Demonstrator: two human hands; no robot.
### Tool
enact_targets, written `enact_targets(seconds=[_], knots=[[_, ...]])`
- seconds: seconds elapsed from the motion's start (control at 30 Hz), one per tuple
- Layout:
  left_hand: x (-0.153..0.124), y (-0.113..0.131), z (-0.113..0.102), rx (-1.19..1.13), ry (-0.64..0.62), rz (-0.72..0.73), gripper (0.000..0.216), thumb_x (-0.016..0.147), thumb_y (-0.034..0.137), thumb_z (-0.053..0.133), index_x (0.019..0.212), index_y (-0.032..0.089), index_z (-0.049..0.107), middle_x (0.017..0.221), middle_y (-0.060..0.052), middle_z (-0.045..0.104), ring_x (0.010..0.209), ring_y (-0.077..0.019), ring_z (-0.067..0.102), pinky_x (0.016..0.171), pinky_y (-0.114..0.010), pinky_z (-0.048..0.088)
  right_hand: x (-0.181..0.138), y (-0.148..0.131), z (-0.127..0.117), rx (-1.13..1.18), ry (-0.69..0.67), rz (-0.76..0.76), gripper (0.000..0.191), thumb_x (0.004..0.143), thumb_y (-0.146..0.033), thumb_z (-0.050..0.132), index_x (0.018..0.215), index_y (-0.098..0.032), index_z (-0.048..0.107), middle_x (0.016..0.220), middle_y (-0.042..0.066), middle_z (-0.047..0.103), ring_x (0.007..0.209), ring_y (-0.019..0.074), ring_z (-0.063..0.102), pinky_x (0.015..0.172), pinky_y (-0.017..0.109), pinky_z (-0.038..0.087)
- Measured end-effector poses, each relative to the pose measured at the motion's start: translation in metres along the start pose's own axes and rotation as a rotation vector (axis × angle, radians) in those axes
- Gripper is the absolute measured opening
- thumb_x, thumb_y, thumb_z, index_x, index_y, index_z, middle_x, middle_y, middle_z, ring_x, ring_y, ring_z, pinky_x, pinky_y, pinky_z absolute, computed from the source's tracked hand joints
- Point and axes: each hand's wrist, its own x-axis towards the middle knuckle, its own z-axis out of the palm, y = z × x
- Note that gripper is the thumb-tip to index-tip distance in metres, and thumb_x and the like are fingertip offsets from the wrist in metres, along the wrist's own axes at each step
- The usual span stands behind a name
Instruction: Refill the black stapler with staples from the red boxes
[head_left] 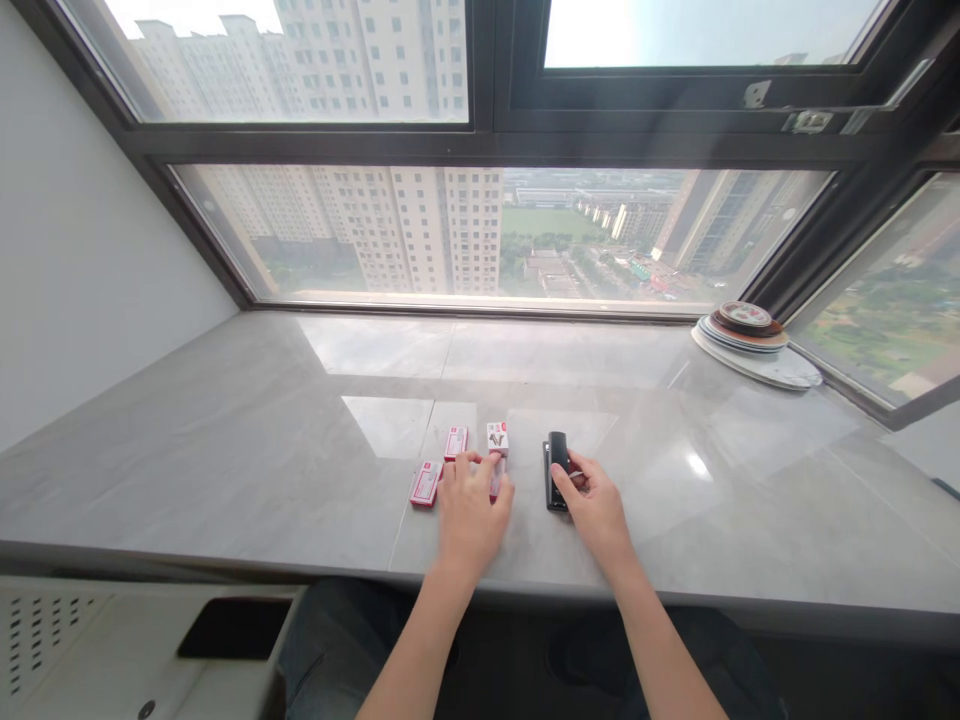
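Observation:
A black stapler point(557, 450) lies lengthwise on the grey stone sill, and my right hand point(598, 507) grips it from the right, thumb on top and fingers at the far side edge. My left hand point(472, 508) hovers low over a group of small red-and-white staple boxes, fingers spread and slightly bent. One box point(426, 484) lies left of that hand and another point(456, 440) is just beyond its fingertips. A box with a staple picture point(497, 436) stands past the index finger. A further box point(496, 484) is partly hidden between thumb and index finger; whether they touch it I cannot tell.
Stacked plates or round mats point(750, 345) sit at the sill's back right corner. A dark-framed window point(480, 145) rises behind the sill point(225, 440). Below the front edge at left stands a white cabinet-like unit point(112, 640) with a dark panel.

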Motion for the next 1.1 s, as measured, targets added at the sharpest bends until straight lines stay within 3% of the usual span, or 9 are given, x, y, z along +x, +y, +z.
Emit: enact_targets(seconds=[0.17, 0.33, 0.5, 0.6, 0.7, 0.8, 0.87, 0.97, 1.1], knots=[[0.001, 0.002, 0.014, 0.000, -0.006, -0.006, 0.056, 0.096, 0.036, 0.060, 0.150, 0.029, 0.048, 0.133, -0.013, 0.055, 0.123, -0.0353, 0.052, 0.099, -0.051, 0.046, 0.000, -0.002, 0.001, 0.064, 0.026, 0.039, 0.063, 0.084, -0.060, 0.072, 0.132, -0.020, 0.063, 0.099, 0.006, 0.068, 0.073, 0.0189, 0.062, 0.063, 0.031, 0.055], [-0.014, -0.006, -0.002, -0.051, -0.111, 0.036, 0.036, 0.089, 0.025, 0.063, 0.125, 0.029, 0.064, 0.122, -0.009, 0.061, 0.117, -0.0319, 0.056, 0.101, -0.050, 0.047, 0.006, -0.015, -0.011, -0.088, -0.058, -0.030, 0.043, 0.085, -0.047, 0.070, 0.119, -0.022, 0.069, 0.105, 0.008, 0.072, 0.078, 0.0205, 0.063, 0.064, 0.031, 0.052], [-0.024, -0.008, -0.021, -0.094, -0.239, 0.228, 0.056, 0.082, 0.037, 0.078, 0.135, 0.039, 0.063, 0.159, -0.003, 0.042, 0.144, -0.0365, 0.041, 0.116, -0.057, 0.037, 0.008, -0.048, -0.009, -0.184, -0.255, -0.217, 0.031, 0.088, -0.031, 0.060, 0.114, -0.026, 0.076, 0.113, 0.006, 0.073, 0.099, 0.0237, 0.067, 0.085, 0.035, 0.052], [-0.024, -0.011, -0.025, -0.096, -0.300, 0.269, 0.068, 0.080, 0.046, 0.081, 0.143, 0.040, 0.057, 0.163, -0.004, 0.040, 0.150, -0.0367, 0.035, 0.122, -0.060, 0.029, 0.003, -0.064, 0.011, -0.175, -0.313, -0.260, 0.031, 0.090, -0.031, 0.059, 0.116, -0.028, 0.075, 0.113, 0.005, 0.073, 0.103, 0.0245, 0.067, 0.096, 0.040, 0.050], [-0.027, -0.014, -0.026, -0.090, -0.304, 0.268, 0.067, 0.084, 0.044, 0.078, 0.146, 0.037, 0.055, 0.159, -0.006, 0.046, 0.148, -0.0349, 0.039, 0.123, -0.060, 0.029, -0.005, -0.071, 0.040, -0.249, -0.272, -0.316, 0.028, 0.085, -0.039, 0.070, 0.112, -0.031, 0.074, 0.110, 0.003, 0.074, 0.106, 0.0274, 0.066, 0.118, 0.055, 0.031], [-0.030, -0.014, -0.025, -0.072, -0.263, 0.243, 0.059, 0.089, 0.040, 0.072, 0.145, 0.035, 0.056, 0.154, -0.008, 0.051, 0.145, -0.0336, 0.043, 0.123, -0.058, 0.032, -0.009, -0.073, 0.060, -0.275, -0.167, -0.309, 0.019, 0.082, -0.041, 0.075, 0.097, -0.030, 0.072, 0.100, 0.000, 0.075, 0.098, 0.0266, 0.067, 0.123, 0.064, 0.010], [-0.031, -0.015, -0.025, -0.064, -0.249, 0.224, 0.058, 0.091, 0.040, 0.070, 0.146, 0.036, 0.054, 0.156, -0.007, 0.049, 0.145, -0.0330, 0.043, 0.123, -0.057, 0.032, -0.007, -0.073, 0.062, -0.140, -0.116, -0.241, 0.017, 0.084, -0.042, 0.073, 0.095, -0.028, 0.071, 0.097, 0.001, 0.076, 0.094, 0.0254, 0.068, 0.121, 0.062, 0.023], [-0.032, -0.017, -0.023, -0.054, -0.245, 0.204, 0.061, 0.091, 0.043, 0.070, 0.149, 0.038, 0.052, 0.163, -0.004, 0.040, 0.148, -0.0339, 0.041, 0.123, -0.057, 0.034, 0.002, -0.066, 0.047, 0.290, 0.002, -0.097, 0.027, 0.092, -0.049, 0.063, 0.103, -0.025, 0.067, 0.107, 0.007, 0.077, 0.106, 0.0269, 0.069, 0.106, 0.048, 0.048], [-0.032, -0.019, -0.022, -0.051, -0.237, 0.204, 0.061, 0.091, 0.045, 0.069, 0.149, 0.038, 0.053, 0.165, -0.004, 0.038, 0.148, -0.0350, 0.041, 0.121, -0.057, 0.036, 0.014, -0.039, 0.011, 0.685, 0.154, 0.097, 0.035, 0.099, -0.052, 0.048, 0.107, -0.022, 0.065, 0.121, 0.011, 0.074, 0.129, 0.0282, 0.062, 0.099, 0.042, 0.055]])
